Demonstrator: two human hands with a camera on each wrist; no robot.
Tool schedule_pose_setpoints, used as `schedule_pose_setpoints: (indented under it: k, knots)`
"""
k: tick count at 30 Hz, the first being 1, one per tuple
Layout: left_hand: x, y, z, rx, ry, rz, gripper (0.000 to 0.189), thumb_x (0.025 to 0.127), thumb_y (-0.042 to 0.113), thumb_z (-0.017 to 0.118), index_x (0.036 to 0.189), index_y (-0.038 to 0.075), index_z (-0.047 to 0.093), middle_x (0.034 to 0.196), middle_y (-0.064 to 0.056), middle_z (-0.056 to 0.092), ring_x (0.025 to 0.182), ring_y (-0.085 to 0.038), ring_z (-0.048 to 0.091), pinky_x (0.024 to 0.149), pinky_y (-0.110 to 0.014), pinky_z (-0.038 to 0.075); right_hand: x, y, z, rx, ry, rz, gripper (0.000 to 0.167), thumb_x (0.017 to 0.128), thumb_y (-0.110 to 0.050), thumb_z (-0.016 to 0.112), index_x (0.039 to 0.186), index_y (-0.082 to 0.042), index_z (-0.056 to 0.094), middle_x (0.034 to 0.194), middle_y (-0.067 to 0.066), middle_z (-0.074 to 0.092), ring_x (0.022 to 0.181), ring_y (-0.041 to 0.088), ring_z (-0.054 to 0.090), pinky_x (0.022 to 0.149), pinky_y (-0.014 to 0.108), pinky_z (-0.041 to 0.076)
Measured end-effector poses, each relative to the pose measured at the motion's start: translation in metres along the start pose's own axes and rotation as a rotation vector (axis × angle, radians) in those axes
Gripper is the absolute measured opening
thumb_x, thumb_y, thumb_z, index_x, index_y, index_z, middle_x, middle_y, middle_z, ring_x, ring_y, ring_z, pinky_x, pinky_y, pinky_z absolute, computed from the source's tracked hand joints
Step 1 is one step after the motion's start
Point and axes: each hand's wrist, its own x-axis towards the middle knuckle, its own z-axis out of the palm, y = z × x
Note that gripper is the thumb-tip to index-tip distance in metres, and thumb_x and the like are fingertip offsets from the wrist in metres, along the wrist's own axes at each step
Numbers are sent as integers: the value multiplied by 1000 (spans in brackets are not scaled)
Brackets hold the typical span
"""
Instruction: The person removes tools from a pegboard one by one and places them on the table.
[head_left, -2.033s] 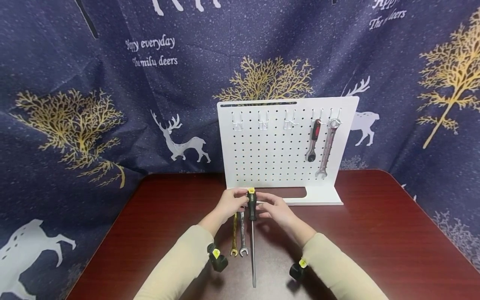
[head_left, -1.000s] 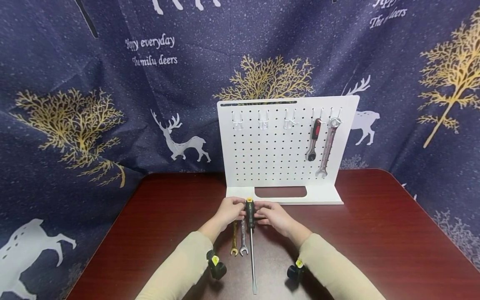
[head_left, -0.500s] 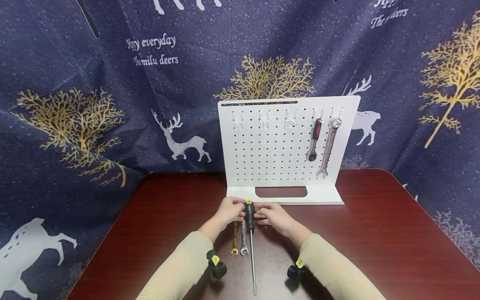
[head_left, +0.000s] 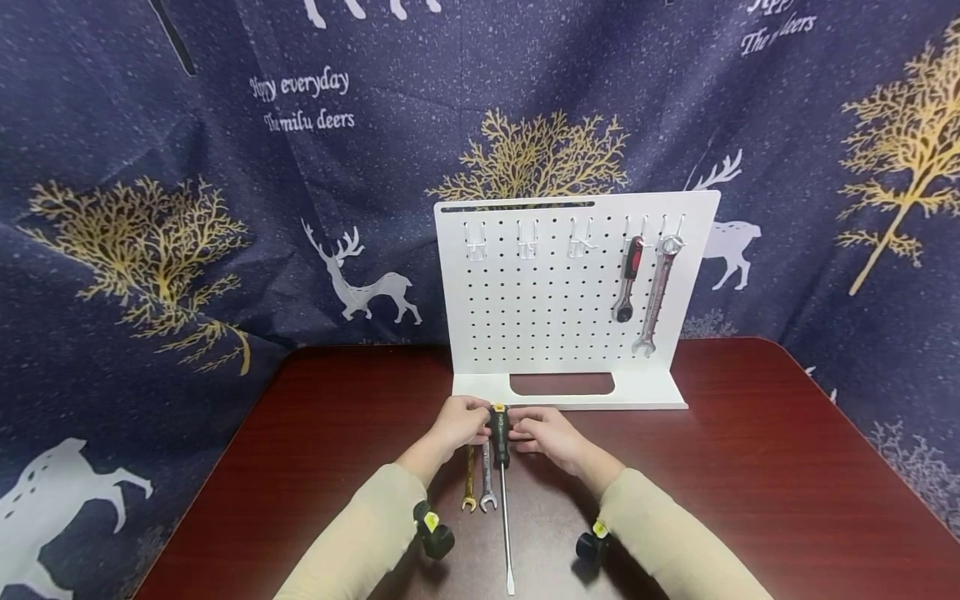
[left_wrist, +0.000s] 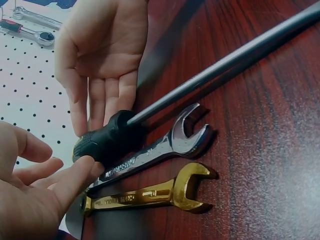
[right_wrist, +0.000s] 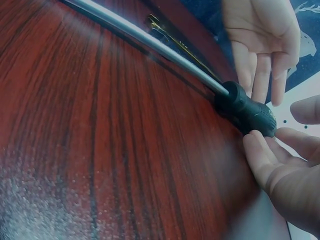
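Note:
A long screwdriver [head_left: 500,437] with a black handle and yellow end lies over the table, its blade pointing toward me. My left hand [head_left: 454,423] is at the handle's left side, fingertips touching it. From the other side, my right hand [head_left: 553,435] has its fingertips against the handle, fingers fairly straight. Just left of the screwdriver lie a silver wrench [left_wrist: 150,157] and a gold wrench [left_wrist: 150,196], side by side, open ends toward me. In the head view their far ends are hidden by my left hand.
Behind my hands stands a white pegboard [head_left: 540,317] with hooks. A red-and-black ratchet wrench [head_left: 628,279] and a large combination wrench [head_left: 656,296] hang at its right; white hooks [head_left: 527,242] hold nothing at its left. A patterned cloth [head_left: 360,167] hangs behind.
The screwdriver has come down and toward me, with both hands following early on. In the last half second its handle slid slightly nearer while the hands stayed almost still. The wrenches have not moved.

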Motion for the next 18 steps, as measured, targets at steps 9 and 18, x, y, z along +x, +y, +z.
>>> schedule_pose_setpoints:
  k: [9, 18]
  knots:
    - [1, 6, 0, 30, -5, 18, 37, 87, 4, 46, 121, -7, 57, 106, -21, 62, 79, -20, 63, 72, -33, 60, -1, -1, -3, -21, -14, -24, 46, 91, -4, 44, 131, 17, 40, 135, 34, 44, 111, 31, 59, 91, 41, 54]
    - [6, 8, -1, 119, 24, 109, 36, 88, 8, 49, 119, -7, 59, 91, -16, 64, 78, -19, 62, 68, -30, 58, -2, -1, -12, -64, 42, -32, 42, 92, -7, 48, 129, 12, 48, 126, 32, 52, 107, 34, 63, 86, 39, 56]
